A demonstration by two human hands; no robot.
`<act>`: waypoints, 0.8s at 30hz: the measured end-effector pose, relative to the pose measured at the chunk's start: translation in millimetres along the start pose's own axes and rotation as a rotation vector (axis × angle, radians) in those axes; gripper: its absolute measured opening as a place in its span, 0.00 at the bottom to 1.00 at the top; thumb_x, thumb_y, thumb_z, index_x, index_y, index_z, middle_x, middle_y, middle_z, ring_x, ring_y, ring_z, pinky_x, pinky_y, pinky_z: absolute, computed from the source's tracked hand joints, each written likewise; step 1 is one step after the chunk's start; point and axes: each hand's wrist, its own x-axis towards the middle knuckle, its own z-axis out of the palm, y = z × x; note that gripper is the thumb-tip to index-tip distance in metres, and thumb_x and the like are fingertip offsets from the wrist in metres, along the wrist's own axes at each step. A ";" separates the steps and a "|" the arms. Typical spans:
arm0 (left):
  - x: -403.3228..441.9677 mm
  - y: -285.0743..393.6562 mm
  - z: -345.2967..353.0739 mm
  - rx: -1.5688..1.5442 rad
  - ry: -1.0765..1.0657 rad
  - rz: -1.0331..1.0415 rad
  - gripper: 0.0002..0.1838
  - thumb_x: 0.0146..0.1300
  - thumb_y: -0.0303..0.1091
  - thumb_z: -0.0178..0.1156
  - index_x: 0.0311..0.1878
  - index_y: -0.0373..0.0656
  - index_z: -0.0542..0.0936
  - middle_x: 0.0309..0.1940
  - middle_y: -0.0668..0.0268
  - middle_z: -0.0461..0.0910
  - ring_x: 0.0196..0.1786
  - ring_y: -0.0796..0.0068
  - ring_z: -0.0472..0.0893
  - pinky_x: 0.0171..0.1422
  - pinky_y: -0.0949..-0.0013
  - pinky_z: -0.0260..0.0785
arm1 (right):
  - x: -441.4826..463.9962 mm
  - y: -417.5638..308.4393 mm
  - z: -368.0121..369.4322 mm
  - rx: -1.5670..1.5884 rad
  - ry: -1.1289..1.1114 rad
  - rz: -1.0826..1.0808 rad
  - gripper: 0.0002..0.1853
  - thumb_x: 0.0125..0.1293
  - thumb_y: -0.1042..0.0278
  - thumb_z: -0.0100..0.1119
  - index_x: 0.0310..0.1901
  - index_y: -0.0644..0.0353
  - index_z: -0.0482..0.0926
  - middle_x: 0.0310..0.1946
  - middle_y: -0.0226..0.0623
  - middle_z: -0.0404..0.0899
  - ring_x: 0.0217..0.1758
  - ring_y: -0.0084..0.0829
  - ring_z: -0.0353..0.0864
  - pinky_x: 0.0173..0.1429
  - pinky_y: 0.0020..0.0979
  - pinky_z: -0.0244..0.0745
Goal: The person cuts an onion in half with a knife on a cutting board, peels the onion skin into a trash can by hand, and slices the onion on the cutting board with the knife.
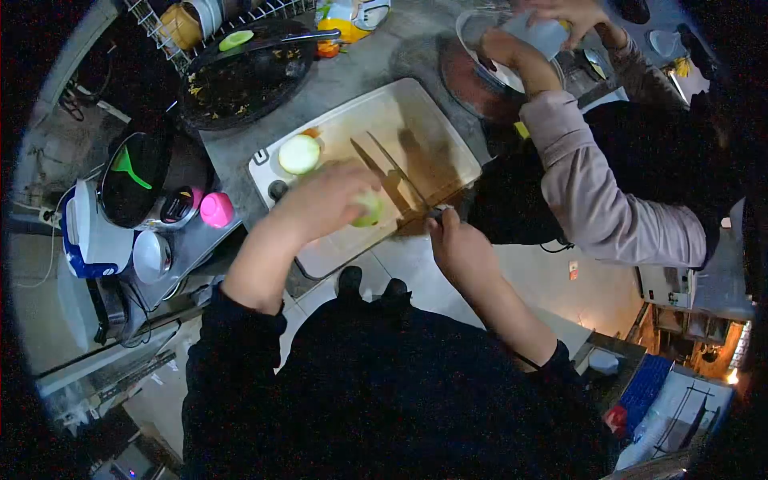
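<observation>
My left hand [332, 200] is over the cutting board [336, 254], its fingers curled round a pale green, rounded vegetable piece [370, 210] that looks like half an onion. A white, round cut piece [299, 154], also onion-like, lies near the board's left end. In my right hand [458, 246], at the board's near edge, is the handle of a knife [396, 168]. Its blade slants away over the board, with a dark shadow beside it. The blade is apart from the piece in my left hand.
Another person's hands [508, 52] work over a bowl [472, 32] at upper right, with a sleeve [584, 168] close to my right. A dark round tray [248, 92] holds a green slice [236, 40]. A pot [136, 180] and pink cup [217, 210] stand left.
</observation>
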 end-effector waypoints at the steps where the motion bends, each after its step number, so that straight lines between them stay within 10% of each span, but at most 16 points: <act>1: -1.2 -2.7 4.6 0.000 -0.005 0.003 0.18 0.55 0.33 0.65 0.49 0.40 0.77 0.51 0.56 0.77 0.56 0.56 0.76 0.58 0.55 0.70 | -0.8 1.6 2.0 0.036 0.000 -0.012 0.16 0.73 0.55 0.49 0.39 0.63 0.68 0.23 0.55 0.79 0.25 0.59 0.79 0.29 0.56 0.73; 24: -8.4 12.2 35.7 -0.122 0.287 -0.181 0.21 0.56 0.38 0.69 0.51 0.40 0.79 0.47 0.56 0.77 0.50 0.52 0.77 0.54 0.58 0.70 | -7.1 -14.2 -13.2 0.098 -0.089 -0.094 0.16 0.73 0.58 0.48 0.38 0.66 0.69 0.21 0.56 0.78 0.26 0.58 0.79 0.30 0.55 0.73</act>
